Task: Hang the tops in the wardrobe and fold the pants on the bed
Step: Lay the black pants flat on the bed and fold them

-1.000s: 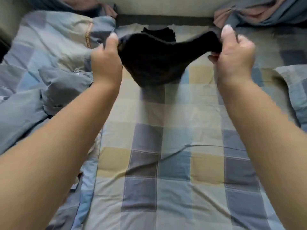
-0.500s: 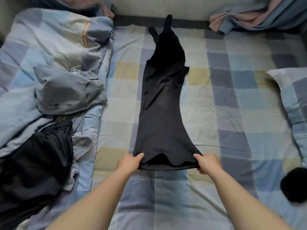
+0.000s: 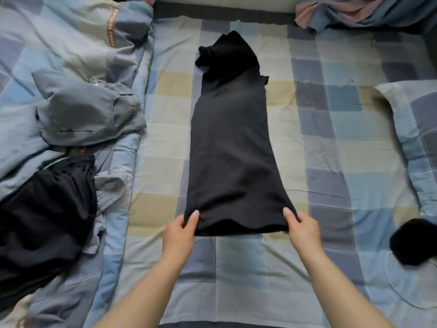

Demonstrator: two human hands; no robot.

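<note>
A crumpled checked duvet [image 3: 71, 31] fills the left side of the bed [image 3: 331, 162], and on it lie a bundled grey garment [image 3: 89, 112] and, nearer the person, a heap of black clothing [image 3: 40, 223] with a pale grey piece [image 3: 111, 185] poking out beside it. At the right edge sits a checked pillow [image 3: 416, 129], and below it a small black bundle [image 3: 413, 242]. More cloth in blue and pink [image 3: 350, 10] is piled in the far right corner. None of these touches the middle strip of sheet.

There the black pants [image 3: 231, 143] lie flat, their long axis running straight away from the person. The wide end is nearest, and the cloth narrows toward the headboard, where the far end is rumpled and folded back on itself.

Both hands are clamped on that near edge: the left hand [image 3: 181, 233] pinches the left corner with thumb on top, and the right hand [image 3: 302, 228] pinches the right corner likewise. The hands are set well apart, with the hem stretched between them, just above the sheet.
</note>
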